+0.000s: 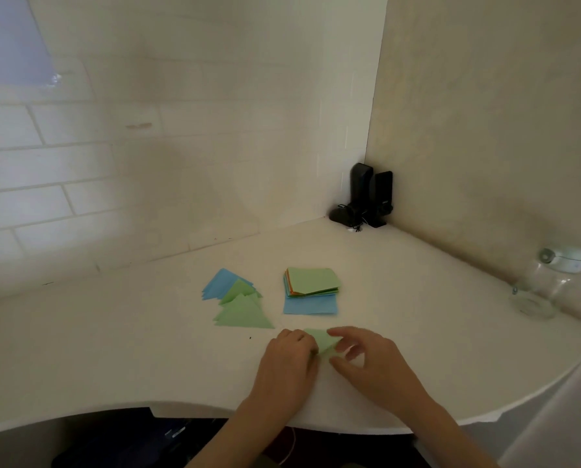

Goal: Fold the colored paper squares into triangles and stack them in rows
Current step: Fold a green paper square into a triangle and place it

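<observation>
From the head camera I see a white corner desk against a tiled wall. Both hands work one green paper piece lying on the desk near its front edge. My read: the left hand presses down on the sheet's left side with fingers curled over it; the right hand pinches the sheet's right part, index finger on top and thumb below, other fingers loosely spread. The sheet looks partly folded, but I cannot tell how far, since the hands hide most of it.

Behind the hands, a stack of unfolded squares sits with a green one on top and orange edges showing; a blue square juts out from beneath it toward me. Left of the stack lies a row of folded triangles: blue triangles farthest back, green triangles overlapping them and nearer.

Black speakers stand in the far corner. A clear glass jar stands by the right wall.
</observation>
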